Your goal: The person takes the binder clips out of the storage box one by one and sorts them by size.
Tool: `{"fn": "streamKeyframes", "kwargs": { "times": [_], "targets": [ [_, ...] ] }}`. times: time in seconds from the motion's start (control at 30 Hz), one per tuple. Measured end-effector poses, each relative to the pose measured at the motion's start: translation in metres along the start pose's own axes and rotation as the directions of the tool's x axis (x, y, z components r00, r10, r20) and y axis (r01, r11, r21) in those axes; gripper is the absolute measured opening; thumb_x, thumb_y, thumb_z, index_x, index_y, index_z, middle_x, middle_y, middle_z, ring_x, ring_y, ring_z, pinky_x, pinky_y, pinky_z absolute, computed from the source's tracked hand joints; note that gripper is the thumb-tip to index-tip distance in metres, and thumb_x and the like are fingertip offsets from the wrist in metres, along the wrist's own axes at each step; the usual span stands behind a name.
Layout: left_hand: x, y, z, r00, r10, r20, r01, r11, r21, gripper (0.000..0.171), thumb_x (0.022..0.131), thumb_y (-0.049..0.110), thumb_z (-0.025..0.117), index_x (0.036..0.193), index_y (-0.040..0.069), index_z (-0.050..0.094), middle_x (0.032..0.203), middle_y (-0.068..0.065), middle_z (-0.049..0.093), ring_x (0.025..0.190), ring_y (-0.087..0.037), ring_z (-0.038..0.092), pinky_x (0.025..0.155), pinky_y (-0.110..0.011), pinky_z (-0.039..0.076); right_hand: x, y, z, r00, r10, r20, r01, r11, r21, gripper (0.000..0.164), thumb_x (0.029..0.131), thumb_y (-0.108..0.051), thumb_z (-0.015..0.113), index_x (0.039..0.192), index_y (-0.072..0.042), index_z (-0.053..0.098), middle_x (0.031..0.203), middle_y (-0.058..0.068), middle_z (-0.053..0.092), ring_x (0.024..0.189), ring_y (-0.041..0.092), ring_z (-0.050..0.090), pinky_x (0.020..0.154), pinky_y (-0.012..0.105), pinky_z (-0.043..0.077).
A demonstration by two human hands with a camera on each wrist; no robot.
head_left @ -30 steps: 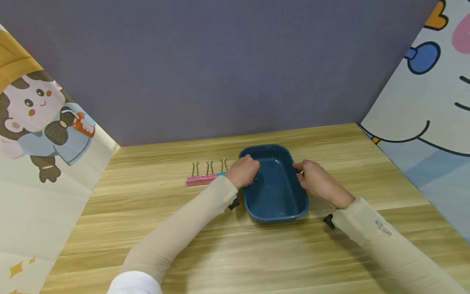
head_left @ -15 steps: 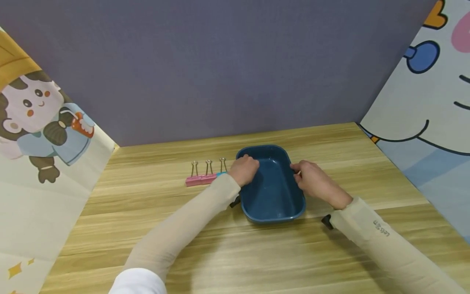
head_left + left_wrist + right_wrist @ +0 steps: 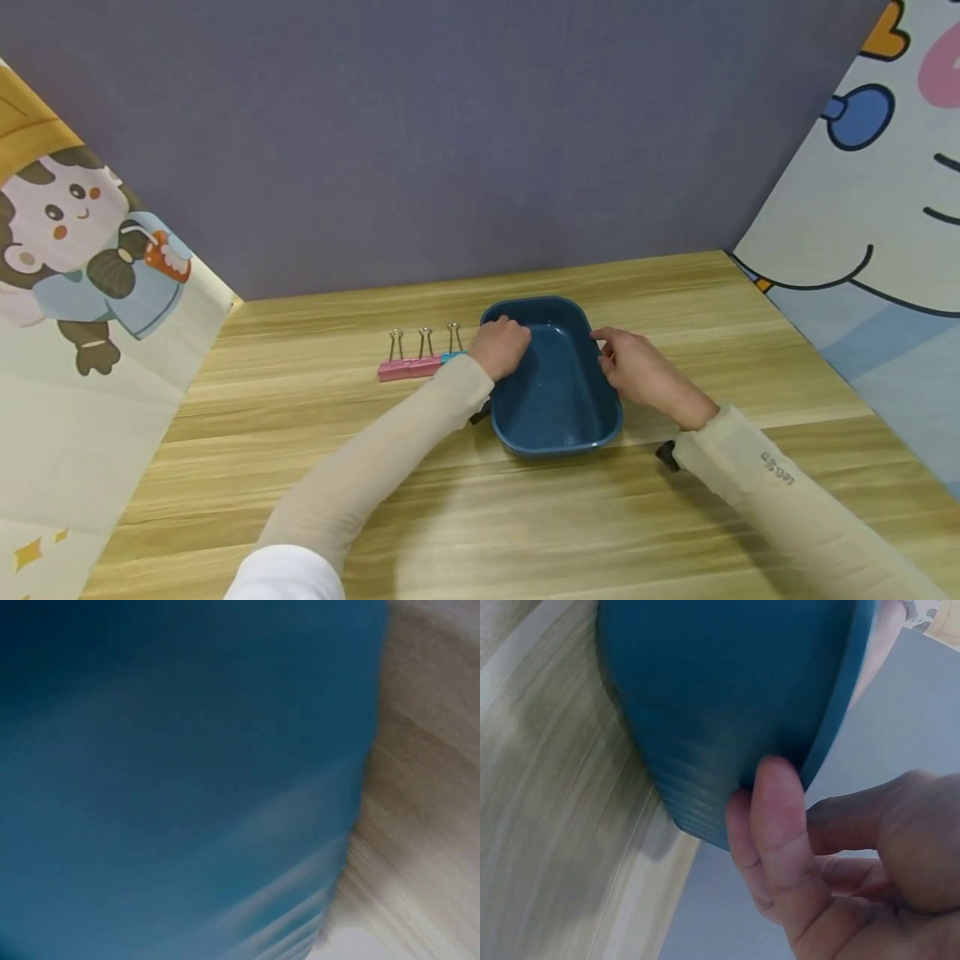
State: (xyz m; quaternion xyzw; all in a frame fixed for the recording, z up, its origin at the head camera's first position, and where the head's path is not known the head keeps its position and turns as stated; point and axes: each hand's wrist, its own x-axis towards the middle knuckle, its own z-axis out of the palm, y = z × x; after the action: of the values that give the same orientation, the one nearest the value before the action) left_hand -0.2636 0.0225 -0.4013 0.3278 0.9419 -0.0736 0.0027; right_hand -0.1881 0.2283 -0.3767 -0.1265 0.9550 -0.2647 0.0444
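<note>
A dark blue rectangular plastic basin (image 3: 555,400) with rounded corners stands on the wooden table, nothing visible inside it. My left hand (image 3: 501,348) grips its left rim, fingers curled over the edge. On the opposite side, my right hand (image 3: 637,371) holds the right rim; in the right wrist view its fingertips (image 3: 778,799) press the outer wall under the lip. The left wrist view is filled by the basin's wall (image 3: 187,772), and the left fingers do not show there. Just left of my left hand are two pink binder clips (image 3: 408,367) and a blue binder clip (image 3: 452,357).
The clips stand in a row with their wire handles upright; the blue one is partly hidden by my left hand. A grey-purple panel (image 3: 480,142) rises behind the wood-grain table (image 3: 300,433). Cartoon-printed panels flank it left (image 3: 112,275) and right (image 3: 862,217).
The basin has slid slightly left, and my right hand has followed it. My left hand stays at the left rim. The clips stay where they were.
</note>
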Motion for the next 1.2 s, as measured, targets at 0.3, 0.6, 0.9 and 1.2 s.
{"fn": "streamKeyframes", "kwargs": {
  "times": [0.3, 0.6, 0.9, 1.2],
  "targets": [
    [0.003, 0.0, 0.001, 1.0, 0.01, 0.022, -0.008, 0.996, -0.091, 0.016, 0.091, 0.003, 0.055, 0.084, 0.011, 0.068, 0.075, -0.004, 0.061, 0.062, -0.014, 0.052, 0.051, -0.029, 0.046, 0.001, 0.0, 0.0, 0.999, 0.027, 0.022, -0.027, 1.0, 0.015, 0.041, 0.092, 0.003, 0.046, 0.132, 0.008, 0.042, 0.081, 0.009, 0.057, 0.052, 0.013, 0.051, 0.05, 0.03, 0.045],
    [0.006, 0.009, -0.001, 0.999, 0.032, 0.044, -0.027, 0.994, -0.107, 0.013, 0.089, 0.008, 0.06, 0.078, 0.013, 0.065, 0.075, -0.003, 0.061, 0.062, -0.014, 0.053, 0.052, -0.029, 0.046, -0.001, 0.006, -0.001, 0.998, 0.052, 0.02, -0.052, 0.999, 0.016, 0.041, 0.091, 0.002, 0.046, 0.132, 0.007, 0.042, 0.082, 0.011, 0.057, 0.052, 0.014, 0.051, 0.049, 0.03, 0.045],
    [0.005, 0.016, -0.012, 0.988, 0.114, -0.104, -0.128, 0.982, -0.137, 0.014, 0.085, 0.013, 0.066, 0.071, 0.015, 0.062, 0.072, 0.002, 0.056, 0.071, -0.015, 0.049, 0.063, -0.031, 0.046, -0.001, 0.007, -0.004, 0.998, 0.057, 0.019, -0.058, 0.998, 0.012, 0.041, 0.092, 0.001, 0.047, 0.132, 0.008, 0.042, 0.087, 0.015, 0.058, 0.052, 0.015, 0.052, 0.048, 0.03, 0.046],
    [-0.012, 0.013, -0.046, 0.954, 0.115, -0.276, -0.166, 0.971, -0.171, 0.009, 0.078, 0.009, 0.063, 0.071, 0.013, 0.059, 0.072, 0.003, 0.054, 0.075, -0.015, 0.052, 0.072, -0.029, 0.048, -0.002, 0.008, -0.005, 0.996, 0.081, 0.044, -0.082, 0.996, 0.027, 0.042, 0.094, 0.0, 0.044, 0.135, 0.008, 0.039, 0.092, 0.017, 0.059, 0.052, 0.015, 0.054, 0.047, 0.03, 0.047]
  ]
}}
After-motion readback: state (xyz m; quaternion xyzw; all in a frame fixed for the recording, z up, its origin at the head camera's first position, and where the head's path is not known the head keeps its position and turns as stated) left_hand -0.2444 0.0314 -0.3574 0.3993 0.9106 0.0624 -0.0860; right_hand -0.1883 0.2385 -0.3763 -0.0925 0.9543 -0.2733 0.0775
